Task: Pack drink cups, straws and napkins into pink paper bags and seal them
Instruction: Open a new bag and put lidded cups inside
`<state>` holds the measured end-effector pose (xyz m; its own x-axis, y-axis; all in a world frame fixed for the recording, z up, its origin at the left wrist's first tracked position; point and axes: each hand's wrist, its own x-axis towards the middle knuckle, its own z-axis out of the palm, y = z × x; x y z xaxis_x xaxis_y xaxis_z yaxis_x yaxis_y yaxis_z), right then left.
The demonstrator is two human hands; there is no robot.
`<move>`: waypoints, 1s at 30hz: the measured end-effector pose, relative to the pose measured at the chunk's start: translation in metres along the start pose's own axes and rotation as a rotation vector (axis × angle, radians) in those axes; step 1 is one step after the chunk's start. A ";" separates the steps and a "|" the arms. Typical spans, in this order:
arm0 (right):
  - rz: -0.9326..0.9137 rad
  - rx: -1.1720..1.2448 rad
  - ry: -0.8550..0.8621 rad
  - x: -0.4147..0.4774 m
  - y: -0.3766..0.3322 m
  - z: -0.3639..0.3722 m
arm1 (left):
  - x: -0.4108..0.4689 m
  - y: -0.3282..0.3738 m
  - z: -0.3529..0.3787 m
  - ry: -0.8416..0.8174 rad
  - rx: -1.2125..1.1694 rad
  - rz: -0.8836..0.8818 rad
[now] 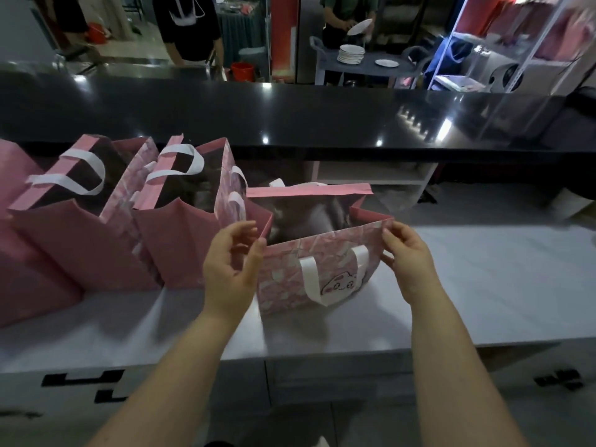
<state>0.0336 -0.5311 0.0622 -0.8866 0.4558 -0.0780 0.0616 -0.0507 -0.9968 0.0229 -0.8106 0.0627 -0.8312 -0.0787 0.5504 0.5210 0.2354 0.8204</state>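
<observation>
Pinching the pink patterned paper bag (283, 285) at nine and three o'clock, left hand (230, 264) and right hand (408, 258) hold its mouth wide, seemingly for filling.

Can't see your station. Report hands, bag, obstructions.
Left hand pinches pink paper bag at left top corner, right hand at right. Bag upright, open, unsealed; contents unclear. Two open bags close on its left, nothing blocking.

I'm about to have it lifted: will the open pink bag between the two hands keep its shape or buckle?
Probably holds shape: the bag stands upright on creased paper walls, though the rim likely bends where the left hand and right hand pinch it. Weight is uncertain; its inside is too dark to read.
</observation>
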 end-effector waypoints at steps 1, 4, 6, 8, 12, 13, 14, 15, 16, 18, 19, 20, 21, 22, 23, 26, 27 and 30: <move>-0.008 0.030 0.029 -0.003 0.006 0.002 | -0.007 -0.001 -0.001 -0.028 -0.042 -0.074; -0.011 0.094 0.151 -0.010 0.018 0.009 | -0.018 -0.008 -0.006 -0.051 -0.070 -0.232; -0.020 0.120 0.224 -0.013 0.023 0.013 | -0.021 -0.014 -0.010 -0.040 -0.033 -0.284; -0.041 0.143 0.263 -0.019 0.026 0.016 | -0.021 -0.018 -0.015 -0.055 -0.028 -0.323; -0.089 0.149 0.285 -0.032 0.033 0.021 | -0.011 -0.029 -0.020 -0.199 -0.131 -0.452; -0.090 0.140 0.284 -0.037 0.036 0.022 | -0.010 -0.031 -0.021 -0.237 -0.144 -0.486; -0.079 0.114 0.285 -0.042 0.039 0.023 | -0.010 -0.034 -0.021 -0.265 -0.149 -0.510; -0.060 0.077 0.285 -0.049 0.042 0.023 | -0.011 -0.037 -0.023 -0.285 -0.152 -0.521; -0.038 0.040 0.288 -0.055 0.046 0.024 | -0.014 -0.039 -0.025 -0.300 -0.157 -0.525; -0.001 -0.010 0.315 -0.068 0.054 0.024 | -0.017 -0.043 -0.029 -0.317 -0.179 -0.537; 0.009 -0.020 0.343 -0.073 0.057 0.024 | -0.018 -0.045 -0.030 -0.314 -0.193 -0.543; 0.010 -0.022 0.375 -0.079 0.058 0.025 | -0.019 -0.046 -0.031 -0.304 -0.206 -0.545; 0.002 -0.019 0.408 -0.084 0.058 0.027 | -0.019 -0.046 -0.031 -0.288 -0.218 -0.545; -0.011 -0.004 0.439 -0.090 0.058 0.029 | -0.018 -0.046 -0.032 -0.274 -0.232 -0.544; -0.024 0.025 0.470 -0.096 0.057 0.032 | -0.018 -0.045 -0.033 -0.268 -0.247 -0.544; -0.066 0.196 0.554 -0.115 0.052 0.043 | -0.019 -0.039 -0.035 -0.288 -0.317 -0.514; -0.081 0.247 0.575 -0.122 0.050 0.045 | -0.020 -0.037 -0.036 -0.293 -0.349 -0.505; -0.109 0.308 0.644 -0.143 0.047 0.048 | -0.024 -0.034 -0.033 -0.319 -0.429 -0.494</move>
<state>0.1416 -0.6414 0.0270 -0.4283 0.9011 -0.0672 -0.2282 -0.1799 -0.9568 0.0312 -0.8482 0.0270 -0.9711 0.2242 0.0816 0.0459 -0.1599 0.9861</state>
